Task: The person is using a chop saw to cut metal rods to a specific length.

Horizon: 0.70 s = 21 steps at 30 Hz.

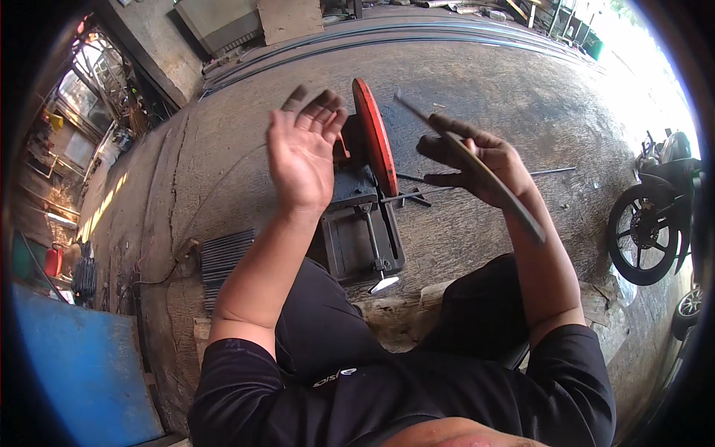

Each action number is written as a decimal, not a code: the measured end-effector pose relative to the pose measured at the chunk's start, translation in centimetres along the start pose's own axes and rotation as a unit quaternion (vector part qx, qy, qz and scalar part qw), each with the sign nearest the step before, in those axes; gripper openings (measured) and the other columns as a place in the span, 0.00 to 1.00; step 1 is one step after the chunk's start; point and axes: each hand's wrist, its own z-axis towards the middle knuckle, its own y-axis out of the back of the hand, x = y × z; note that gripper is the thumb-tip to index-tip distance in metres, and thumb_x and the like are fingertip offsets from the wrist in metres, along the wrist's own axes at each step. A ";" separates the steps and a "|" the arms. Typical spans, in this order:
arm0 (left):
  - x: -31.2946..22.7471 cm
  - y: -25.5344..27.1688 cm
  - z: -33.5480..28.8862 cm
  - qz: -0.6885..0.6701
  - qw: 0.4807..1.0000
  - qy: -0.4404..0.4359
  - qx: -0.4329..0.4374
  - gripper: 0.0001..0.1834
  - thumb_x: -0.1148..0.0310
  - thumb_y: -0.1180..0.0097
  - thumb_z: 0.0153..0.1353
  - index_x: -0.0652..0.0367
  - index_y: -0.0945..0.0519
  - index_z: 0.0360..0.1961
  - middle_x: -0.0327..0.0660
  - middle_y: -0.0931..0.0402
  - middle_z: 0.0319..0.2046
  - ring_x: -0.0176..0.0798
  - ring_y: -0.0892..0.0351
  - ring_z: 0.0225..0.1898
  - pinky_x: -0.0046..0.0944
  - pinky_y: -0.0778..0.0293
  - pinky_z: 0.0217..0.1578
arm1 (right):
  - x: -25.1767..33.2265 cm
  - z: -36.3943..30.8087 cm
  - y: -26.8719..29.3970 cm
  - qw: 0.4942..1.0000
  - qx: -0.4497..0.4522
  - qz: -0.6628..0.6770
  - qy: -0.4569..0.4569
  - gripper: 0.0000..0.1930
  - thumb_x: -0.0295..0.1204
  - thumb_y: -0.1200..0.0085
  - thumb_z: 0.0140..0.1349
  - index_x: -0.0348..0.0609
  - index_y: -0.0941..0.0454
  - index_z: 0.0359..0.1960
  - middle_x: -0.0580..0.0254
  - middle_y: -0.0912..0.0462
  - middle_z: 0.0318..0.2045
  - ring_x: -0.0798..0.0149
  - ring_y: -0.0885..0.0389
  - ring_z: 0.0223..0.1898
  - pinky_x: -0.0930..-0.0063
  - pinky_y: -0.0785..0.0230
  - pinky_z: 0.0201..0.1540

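My left hand (pixel 305 153) is raised with its palm showing and its fingers apart, holding nothing. Across my right hand (pixel 477 160) runs a flat metal bar (pixel 491 179), slanting from the far left down toward my forearm; the fingers lie along it and the hand supports it in the air. Between and beyond my hands stands a cut-off saw with a red disc guard (pixel 375 138). Its dark base carries a clamp screw (pixel 372 235) with a pale handle at the near end. A thin metal rod (pixel 551 172) extends rightward from the saw, partly hidden by my right hand.
A row of cut metal bars (pixel 223 257) lies left of the saw. A wooden log (pixel 402 316) is by my legs. Long metal bars (pixel 424 33) stretch across the far floor. A motorcycle (pixel 648 223) stands at right, a blue panel (pixel 82 357) at lower left.
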 end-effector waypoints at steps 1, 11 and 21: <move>0.1 0.0 -0.1 0.040 0.999 0.017 0.016 0.27 0.50 0.61 0.68 0.63 0.35 0.56 0.55 0.29 0.50 0.50 0.30 0.55 0.48 0.36 0.59 | -0.5 0.3 0.0 0.999 -0.004 0.016 -0.047 0.26 0.35 0.56 0.68 0.33 0.42 0.64 0.41 0.29 0.57 0.47 0.31 0.60 0.49 0.30 0.55; 0.0 -0.4 -2.5 0.183 0.932 0.168 0.263 0.25 0.56 0.53 0.69 0.65 0.32 0.58 0.44 0.24 0.46 0.36 0.25 0.49 0.37 0.32 0.55 | -4.6 0.9 -3.8 0.912 -0.123 -0.384 -0.082 0.21 0.41 0.51 0.67 0.29 0.23 0.36 0.60 0.18 0.24 0.68 0.19 0.28 0.72 0.27 0.33; 0.8 0.4 -2.8 0.405 0.889 0.142 0.162 0.15 0.62 0.40 0.61 0.64 0.25 0.37 0.38 0.22 0.29 0.30 0.21 0.31 0.30 0.24 0.36 | -7.4 1.3 -6.5 0.795 -0.136 -0.589 -0.051 0.19 0.43 0.41 0.58 0.36 0.22 0.33 0.47 0.21 0.22 0.48 0.20 0.28 0.61 0.30 0.33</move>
